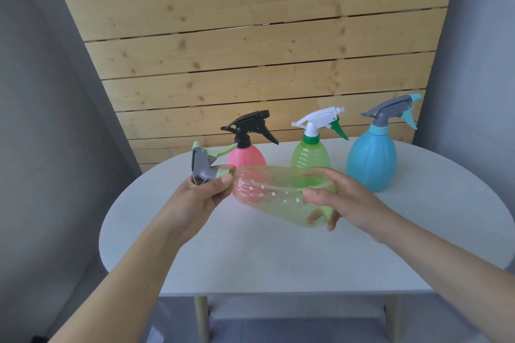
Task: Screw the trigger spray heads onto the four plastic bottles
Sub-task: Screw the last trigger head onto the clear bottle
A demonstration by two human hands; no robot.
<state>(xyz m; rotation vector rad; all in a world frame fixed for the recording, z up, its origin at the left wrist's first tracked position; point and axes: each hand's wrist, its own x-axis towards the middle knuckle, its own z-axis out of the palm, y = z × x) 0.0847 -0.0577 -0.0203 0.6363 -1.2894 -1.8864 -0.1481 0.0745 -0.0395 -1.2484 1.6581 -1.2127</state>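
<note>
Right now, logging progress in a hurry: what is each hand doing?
Left hand: closed on the grey and green spray head.
Right hand: closed around the clear green bottle, held sideways above the table.

- One view only, worn on the person's head, looking forward and down.
- It faces across the counter (pixel 278 259) from its near edge toward the plank wall (pixel 250 36) behind the far edge.
- It sits close: both forearms reach in from the bottom corners, and wide-angle bending curves the edges.

No text, label or number can be read — bottles, spray heads, table all unmarked.
</note>
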